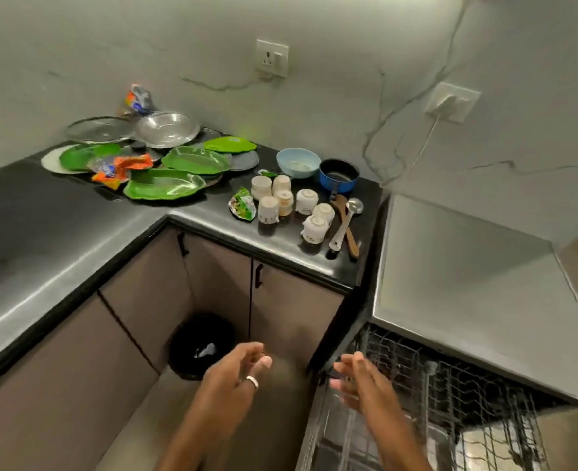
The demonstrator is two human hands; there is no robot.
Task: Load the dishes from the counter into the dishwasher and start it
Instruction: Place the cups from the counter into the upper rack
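Seven cups point(306, 200) — four green plates point(195, 160)

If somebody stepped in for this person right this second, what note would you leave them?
Left hand and right hand: both open and empty, low beside the dishwasher rack, which is pulled out.
On the counter: green plates, steel plates, white cups, pale blue bowl, blue saucepan, wooden spatula, ladle, plus wrappers.
Done: dishwasher opened. No dish plainly loaded yet.
Left: load everything, close, start.
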